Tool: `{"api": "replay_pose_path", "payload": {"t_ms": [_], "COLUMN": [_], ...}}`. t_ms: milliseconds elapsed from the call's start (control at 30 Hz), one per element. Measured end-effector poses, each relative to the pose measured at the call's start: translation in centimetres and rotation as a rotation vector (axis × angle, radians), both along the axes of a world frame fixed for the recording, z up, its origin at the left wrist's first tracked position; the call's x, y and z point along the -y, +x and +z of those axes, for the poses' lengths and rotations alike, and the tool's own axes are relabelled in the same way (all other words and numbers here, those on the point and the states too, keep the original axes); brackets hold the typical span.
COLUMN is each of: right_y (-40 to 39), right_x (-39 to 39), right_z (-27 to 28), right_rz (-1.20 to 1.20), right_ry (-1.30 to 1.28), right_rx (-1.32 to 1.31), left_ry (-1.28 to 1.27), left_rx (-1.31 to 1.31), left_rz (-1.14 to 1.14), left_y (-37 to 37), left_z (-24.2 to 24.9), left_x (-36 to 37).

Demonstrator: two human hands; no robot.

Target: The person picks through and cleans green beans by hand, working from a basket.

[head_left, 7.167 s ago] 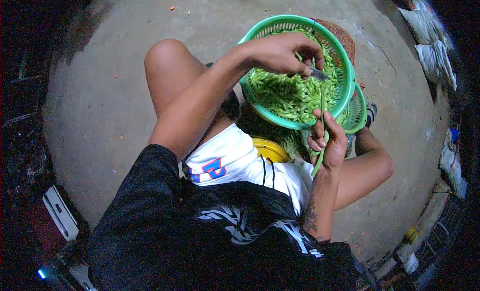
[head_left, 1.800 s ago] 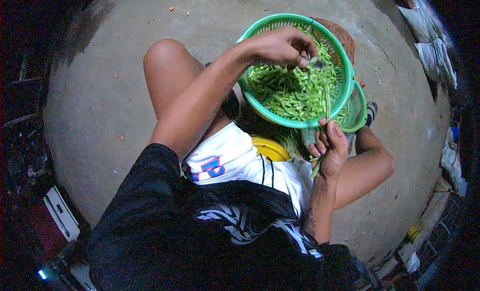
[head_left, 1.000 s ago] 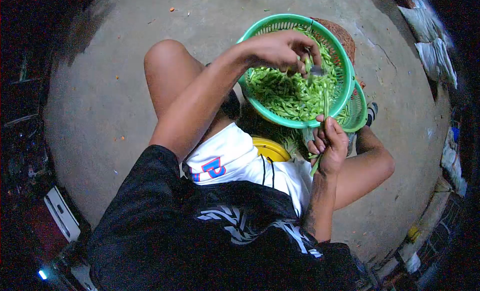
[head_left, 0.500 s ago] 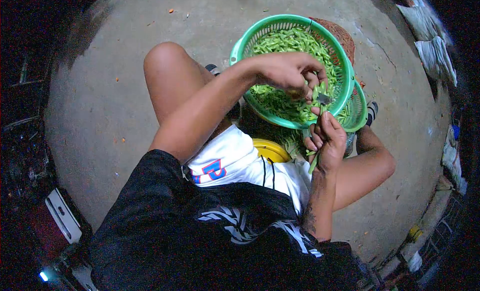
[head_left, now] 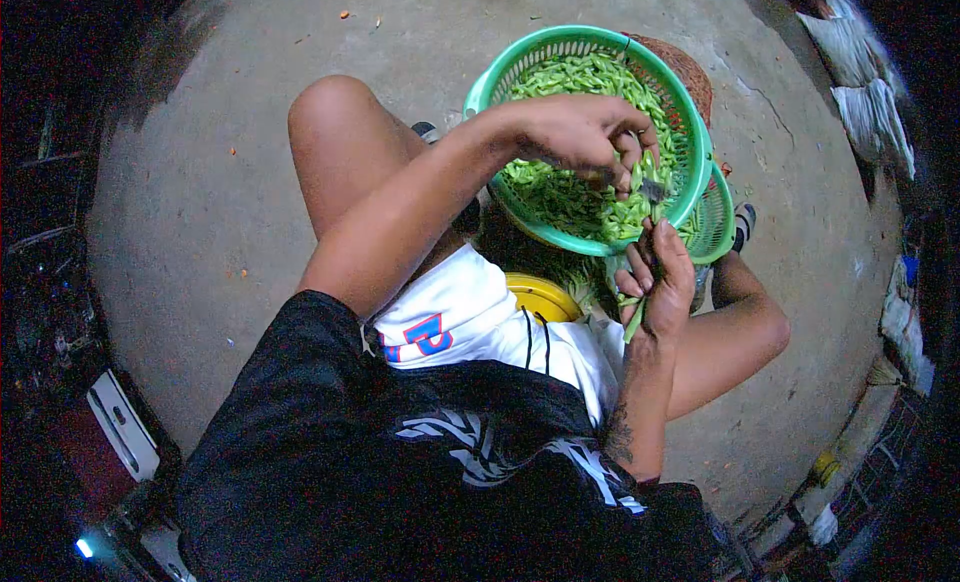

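Note:
My right hand (head_left: 662, 280) is closed round a small tool with a flat metal blade (head_left: 652, 190), which points up over the basket's near edge. Below those fingers sticks out a piece of green vegetable (head_left: 634, 320), held in the same palm. Just across from the blade, my left hand (head_left: 590, 142) hangs over the basket with its fingers curled together; what they pinch, if anything, is hidden. Cut green vegetable pieces (head_left: 560, 77) heap up inside the green plastic basket (head_left: 481, 90), right under both hands.
A second green basket (head_left: 715, 227) stands under the first at the right, and a reddish mesh sack (head_left: 685, 77) lies behind. Between my legs is a yellow round object (head_left: 540, 297). White sacks (head_left: 865, 112) lie at the right edge of the concrete floor (head_left: 220, 202).
Both hands stay at the basket, with only slight shifts of the fingers. The blade has moved slightly to the right. The whole view has shifted a little.

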State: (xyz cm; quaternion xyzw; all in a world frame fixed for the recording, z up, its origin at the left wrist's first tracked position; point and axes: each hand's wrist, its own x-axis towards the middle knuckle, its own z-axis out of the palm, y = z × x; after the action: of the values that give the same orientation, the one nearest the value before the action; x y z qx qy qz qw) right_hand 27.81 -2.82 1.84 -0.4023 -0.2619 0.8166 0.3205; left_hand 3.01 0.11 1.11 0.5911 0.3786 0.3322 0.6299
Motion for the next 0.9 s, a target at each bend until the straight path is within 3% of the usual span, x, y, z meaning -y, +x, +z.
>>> {"api": "replay_pose_path", "payload": {"t_ms": [100, 233, 367, 500, 567, 667, 767, 900], "right_y": [-0.5, -0.4, 0.0, -0.5, -0.6, -0.6, -0.4, -1.3], "right_x": [0.1, 0.1, -0.1, -0.3, -0.3, -0.3, -0.1, -0.1], "right_z": [-0.3, -0.3, -0.6, -0.6, -0.8, 0.0, -0.2, 0.2], "right_rz": [-0.025, -0.033, -0.013, -0.037, -0.056, -0.025, -0.024, -0.061], "right_ry": [-0.006, -0.021, -0.021, -0.031, -0.036, -0.017, -0.004, -0.054], "right_rx": [-0.060, -0.105, -0.154, -0.150, -0.143, -0.112, -0.108, -0.104], "left_ry": [-0.018, 0.016, -0.007, -0.077, -0.107, 0.077, -0.058, -0.052], "left_rx": [-0.068, 0.036, 0.033, -0.032, 0.123, -0.058, 0.104, -0.051], "left_rz": [0.039, 0.027, 0.158, 0.069, -0.012, 0.066, 0.147, 0.012], "left_y": [0.9, -0.5, -2.7, -0.7, 0.6, -0.6, -2.5, -0.4], "left_z": [1.0, 0.2, 0.3, 1.4, 0.6, 0.3, 0.3, 1.2], "left_x": [0.7, -0.2, -0.6, 0.5, 0.7, -0.2, -0.5, 0.6]}}
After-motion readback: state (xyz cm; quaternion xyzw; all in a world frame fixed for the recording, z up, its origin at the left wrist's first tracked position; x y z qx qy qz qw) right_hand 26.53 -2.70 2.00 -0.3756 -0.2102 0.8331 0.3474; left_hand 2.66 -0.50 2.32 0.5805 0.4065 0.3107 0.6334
